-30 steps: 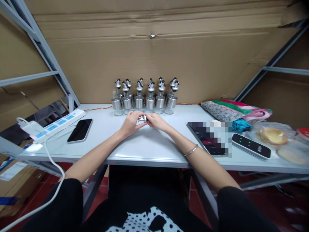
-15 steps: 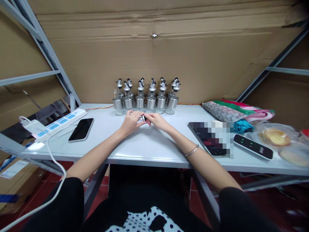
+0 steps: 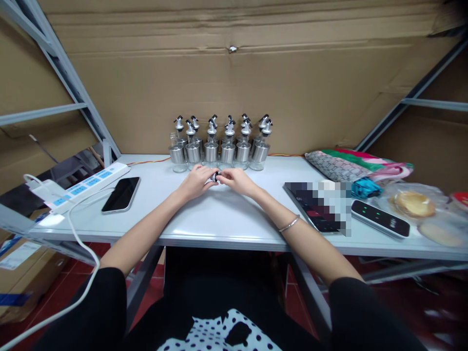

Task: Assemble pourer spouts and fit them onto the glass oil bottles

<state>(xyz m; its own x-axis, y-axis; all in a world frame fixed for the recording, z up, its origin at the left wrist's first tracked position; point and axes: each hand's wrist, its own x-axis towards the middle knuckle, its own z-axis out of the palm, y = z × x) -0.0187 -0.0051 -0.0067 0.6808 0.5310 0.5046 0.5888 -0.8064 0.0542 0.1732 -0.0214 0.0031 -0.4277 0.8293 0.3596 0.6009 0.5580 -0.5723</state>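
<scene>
My left hand point(image 3: 197, 179) and my right hand point(image 3: 236, 180) meet over the white table point(image 3: 219, 219), both gripping a small silver and black pourer cap point(image 3: 215, 176) between the fingertips. Most of the cap is hidden by my fingers. Just behind my hands stands a cluster of several glass bottles with steel sleeves and pourer tops point(image 3: 221, 146), against the cardboard back wall. One bottle at the left end point(image 3: 174, 151) appears to have no top.
A black phone point(image 3: 121, 194) and a white power strip point(image 3: 86, 184) with its cable lie left. Right of my hands are a dark tablet point(image 3: 310, 207), a black device with green lights point(image 3: 380, 218), folded cloth bags point(image 3: 351, 165) and wrapped pastries point(image 3: 415, 204).
My hands stay together on the cap and have shifted slightly toward the bottles; the fingers turn the cap a little.
</scene>
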